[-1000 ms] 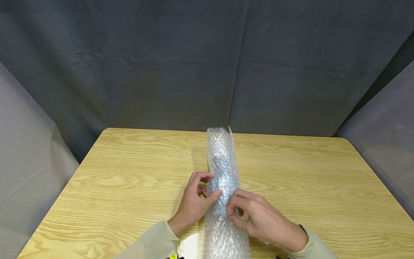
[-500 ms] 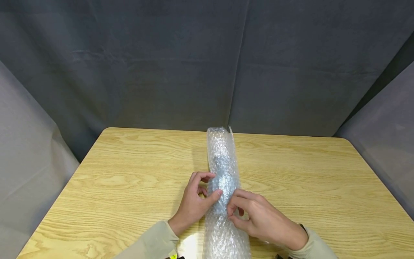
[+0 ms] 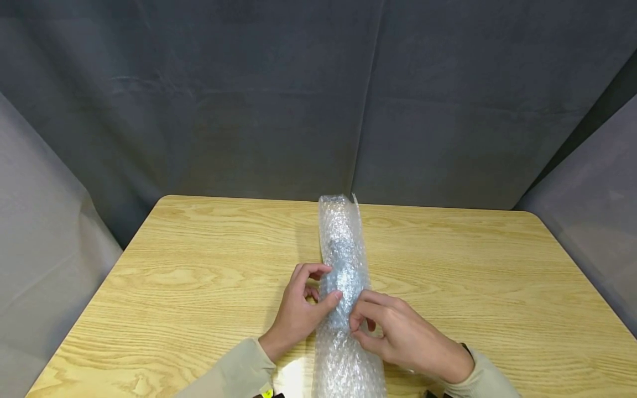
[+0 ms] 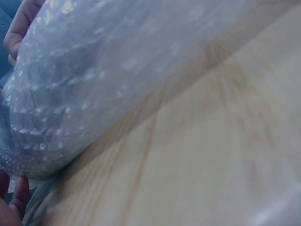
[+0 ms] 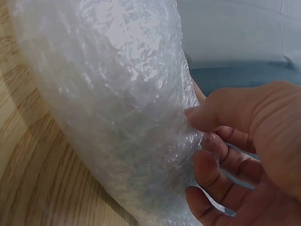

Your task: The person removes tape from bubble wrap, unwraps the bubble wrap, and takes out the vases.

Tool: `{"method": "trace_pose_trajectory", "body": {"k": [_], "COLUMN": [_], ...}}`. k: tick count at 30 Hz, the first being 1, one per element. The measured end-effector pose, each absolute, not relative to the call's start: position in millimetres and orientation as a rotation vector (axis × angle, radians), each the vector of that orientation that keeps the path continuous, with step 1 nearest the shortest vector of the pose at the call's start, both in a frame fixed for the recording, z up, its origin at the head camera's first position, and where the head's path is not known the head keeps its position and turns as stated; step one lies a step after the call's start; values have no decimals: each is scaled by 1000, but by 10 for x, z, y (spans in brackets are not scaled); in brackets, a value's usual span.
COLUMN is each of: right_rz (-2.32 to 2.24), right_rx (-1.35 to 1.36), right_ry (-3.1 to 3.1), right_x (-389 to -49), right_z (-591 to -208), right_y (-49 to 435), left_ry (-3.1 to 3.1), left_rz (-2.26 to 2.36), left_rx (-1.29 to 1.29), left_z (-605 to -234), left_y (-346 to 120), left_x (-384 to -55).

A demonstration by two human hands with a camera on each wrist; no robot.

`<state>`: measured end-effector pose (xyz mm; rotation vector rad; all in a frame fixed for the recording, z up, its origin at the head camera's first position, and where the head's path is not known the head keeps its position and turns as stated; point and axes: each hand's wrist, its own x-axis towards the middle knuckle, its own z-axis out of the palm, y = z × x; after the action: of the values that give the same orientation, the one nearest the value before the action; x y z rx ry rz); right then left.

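Observation:
A long bundle of clear bubble wrap [image 3: 348, 367] lies lengthwise on the table, its far end close to the back edge. Something bluish [image 3: 345, 282] shows through its middle, its kind blurred by the plastic. My left hand [image 3: 296, 315] holds the bundle from the left, thumb on top and bent fingers along the side. From the right, my right hand [image 3: 398, 334] pinches the wrap near the bluish part. The right wrist view shows the thumb [image 5: 207, 113] pressing the wrap's edge against the fingertips. In the left wrist view, fingers [image 4: 19, 197] touch the rounded wrap.
The wooden table [image 3: 174, 276] extends to both sides of the bundle. A dark grey curtain [image 3: 249, 110] hangs behind it, and lighter grey cloth [image 3: 40, 221] borders the left side. A small yellow item [image 3: 267, 393] shows beside the left sleeve at the bottom edge.

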<state>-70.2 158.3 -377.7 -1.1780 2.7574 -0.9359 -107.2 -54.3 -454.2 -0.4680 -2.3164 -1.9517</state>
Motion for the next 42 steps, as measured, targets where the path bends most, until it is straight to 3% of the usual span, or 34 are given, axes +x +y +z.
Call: {"method": "trace_pose_trajectory", "body": {"k": [42], "right_rz": [-1018], "right_rx": [-1241], "right_ry": [2712], "right_x": [-721], "right_z": [-3795], "right_y": [1619], "left_ry": [-2297], "left_rz": [-1974], "left_rx": [-480], "left_z": [-4556], "left_y": [-536], "left_x": [-1079]}}
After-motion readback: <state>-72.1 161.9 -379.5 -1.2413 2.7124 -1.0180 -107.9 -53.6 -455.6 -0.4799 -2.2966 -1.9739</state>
